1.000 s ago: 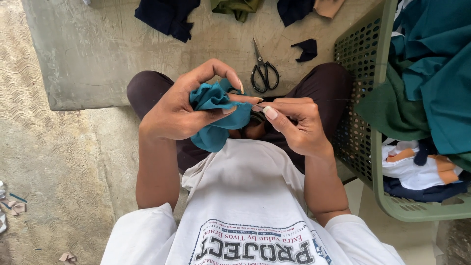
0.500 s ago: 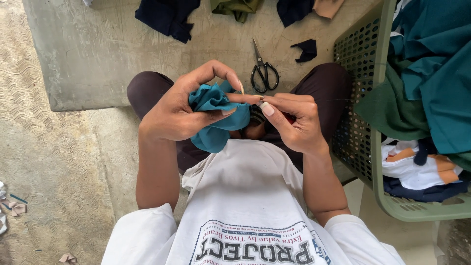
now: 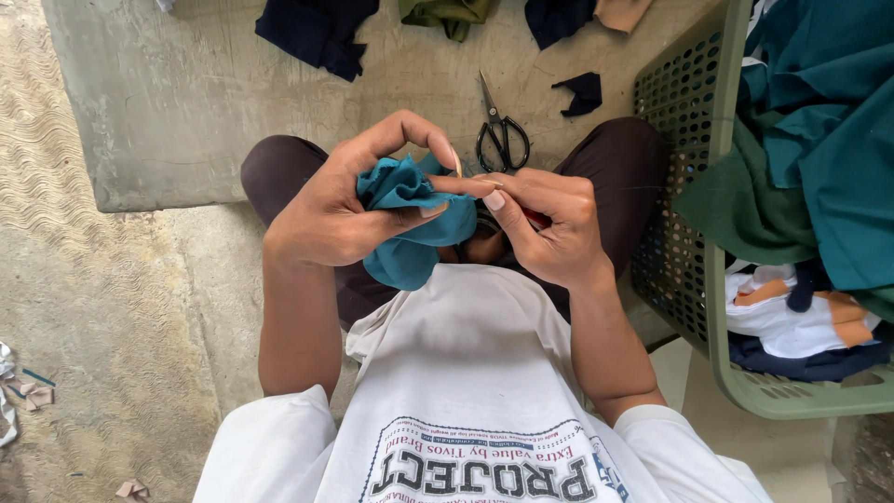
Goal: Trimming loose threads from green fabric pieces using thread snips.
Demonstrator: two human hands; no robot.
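Left hand (image 3: 335, 210) bunched tight round teal cloth (image 3: 410, 224), held up over lap for close work; right hand (image 3: 545, 224) pinched shut at cloth edge, maybe on needle, too small to tell; scissors (image 3: 501, 130) on floor near knees, basket (image 3: 745, 279) of cloth beside right arm

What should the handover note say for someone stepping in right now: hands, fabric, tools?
Left hand: clamped around a bunched piece of teal cloth, thumb and forefinger curled over its top.
Right hand: fingertips pinched against the cloth's upper edge; whether it holds anything is too small to tell.
Black-handled metal scissors: lying shut on the concrete slab beyond the knees, untouched.
Green perforated plastic basket: at the person's right, heaped with teal and dark green fabric.
Dark cloth scraps lie along the slab's far edge.
Done: cloth is gathered in hand. Left: work at the pinched edge is not finished.
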